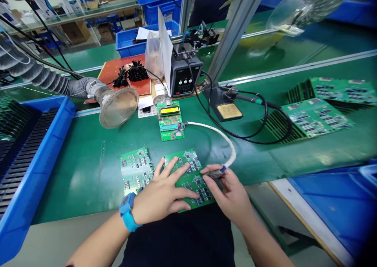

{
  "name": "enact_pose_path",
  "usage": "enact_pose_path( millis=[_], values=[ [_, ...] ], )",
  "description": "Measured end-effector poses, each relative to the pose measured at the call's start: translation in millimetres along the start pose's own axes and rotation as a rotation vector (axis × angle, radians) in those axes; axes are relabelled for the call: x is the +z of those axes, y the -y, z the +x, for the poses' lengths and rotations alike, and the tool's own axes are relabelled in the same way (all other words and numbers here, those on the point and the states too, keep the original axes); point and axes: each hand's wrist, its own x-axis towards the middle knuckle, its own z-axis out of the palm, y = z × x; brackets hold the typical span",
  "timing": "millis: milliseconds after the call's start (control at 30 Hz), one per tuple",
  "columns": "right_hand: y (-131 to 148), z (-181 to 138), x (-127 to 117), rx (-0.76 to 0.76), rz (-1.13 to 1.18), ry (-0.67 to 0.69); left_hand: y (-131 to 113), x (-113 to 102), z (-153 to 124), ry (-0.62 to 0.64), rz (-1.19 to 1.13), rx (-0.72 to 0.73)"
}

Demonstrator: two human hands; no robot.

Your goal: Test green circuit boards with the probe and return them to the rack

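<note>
My left hand (167, 188) lies with fingers spread over a green circuit board (188, 157) at the table's front edge. A blue strap circles that wrist. In my right hand (228, 188) is a grey cable-end connector (215, 173), pinched between thumb and fingers at the board's right side; whether its tip touches the board I cannot tell. From it a white sleeved cable (226, 137) curves up to a small green programmer board (171, 121) with a lit yellow display and a teal socket. Left of my hand lies another circuit board (135, 170), partly behind it.
A soldering station (185, 76) and iron stand (228, 110) sit behind, their black cable looping rightward. Stacked circuit boards (318, 117) lie at right. A blue rack tray (55, 141) stands left, below a fume extraction hose (118, 105). Black cable bundles (135, 70) rest farther back.
</note>
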Motion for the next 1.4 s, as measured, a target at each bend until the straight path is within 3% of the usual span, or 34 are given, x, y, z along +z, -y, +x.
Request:
enact_pose_path(
  millis=[267, 767, 1067, 1400],
  values=[
    [0, -1, 12, -0.038, -0.002, -0.107, 1, 0, 1, -0.001, -0.009, 0.001],
    [0, -4, 8, -0.014, 0.094, -0.089, -6, -4, 1, -0.028, -0.017, -0.035],
    [-2, -5, 8, -0.007, 0.107, -0.088, -10, 0, 15, -0.026, 0.057, -0.138],
    [0, -4, 8, -0.009, 0.105, -0.091, -5, 9, 18, -0.123, 0.119, -0.162]
  ],
)
